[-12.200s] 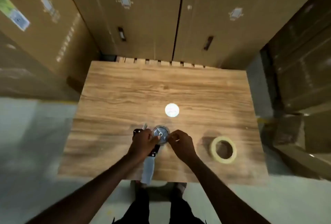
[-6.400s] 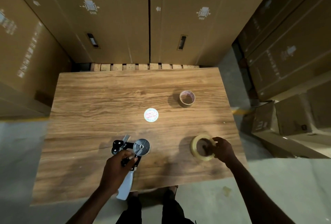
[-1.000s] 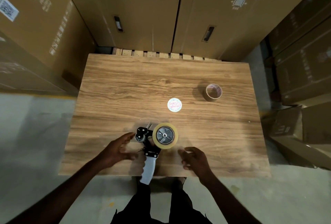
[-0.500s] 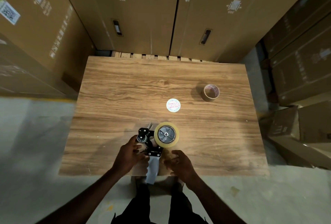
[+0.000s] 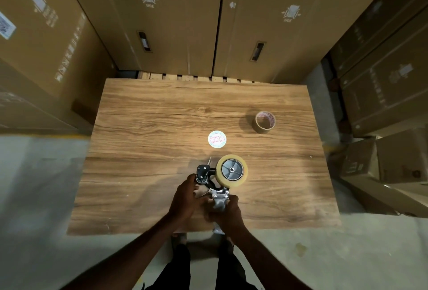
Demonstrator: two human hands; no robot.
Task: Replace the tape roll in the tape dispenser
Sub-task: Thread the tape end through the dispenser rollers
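The tape dispenser [image 5: 209, 178] lies on its side near the front edge of the wooden table [image 5: 143, 141]. A full yellowish tape roll [image 5: 231, 170] sits on its grey hub. My right hand [image 5: 228, 213] is wrapped around the dispenser's white handle. My left hand [image 5: 186, 197] rests against the dispenser's black front part, fingers at the metal plate below the roll. An empty brown cardboard core [image 5: 264, 122] stands at the table's far right.
A round white sticker [image 5: 217, 139] lies at the table's middle. Tall cardboard boxes [image 5: 185, 23] wall in the far side and the left. More boxes [image 5: 382, 95] are stacked at the right. Grey floor surrounds the table.
Both hands have closed in on the dispenser: my right hand moved from the table onto the handle, my left hand onto the front part. The dispenser has stayed in place.
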